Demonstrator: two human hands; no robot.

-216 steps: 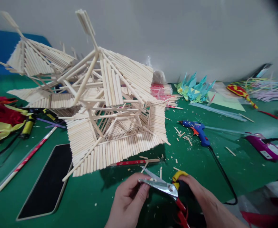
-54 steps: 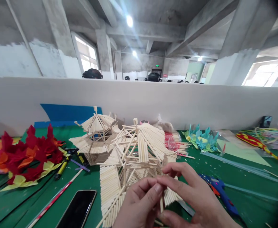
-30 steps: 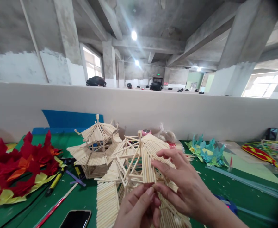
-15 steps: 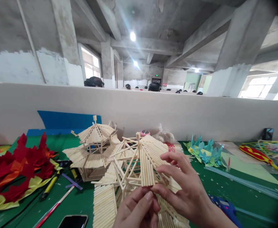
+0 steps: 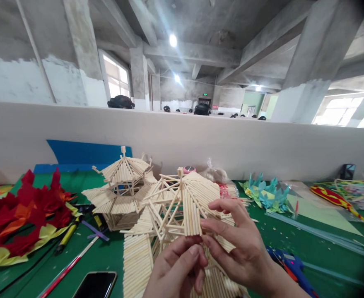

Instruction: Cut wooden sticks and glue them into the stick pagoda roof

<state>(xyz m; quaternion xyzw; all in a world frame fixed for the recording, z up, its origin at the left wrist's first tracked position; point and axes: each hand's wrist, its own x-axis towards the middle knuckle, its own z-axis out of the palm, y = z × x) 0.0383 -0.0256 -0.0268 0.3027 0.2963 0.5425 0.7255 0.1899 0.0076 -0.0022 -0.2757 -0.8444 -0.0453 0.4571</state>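
Observation:
A pavilion model of pale wooden sticks [image 5: 192,211] stands before me, its pointed upper roof partly covered with sticks and partly bare frame. My left hand [image 5: 180,265] is closed at the lower edge of the front roof panel, fingers curled and fingertips against the stick ends. What lies inside the fingers is hidden. My right hand [image 5: 244,244] is at the right side of that panel, thumb and index finger closed on a wooden stick at its edge, the other fingers raised. Behind on the left stands a second stick pavilion [image 5: 127,171] with fuller roofs.
A phone [image 5: 95,284] lies front left, near red paper leaves [image 5: 29,211] and a yellow marker pen [image 5: 68,236]. To the right are a blue glue gun [image 5: 289,265], clear glue sticks [image 5: 312,231] and blue paper leaves [image 5: 267,190]. A white partition [image 5: 175,140] bounds the green table.
My right thumb and index finger have drawn closer together at the panel's edge. The left hand stays under the panel's lower edge. The whole view has shifted slightly.

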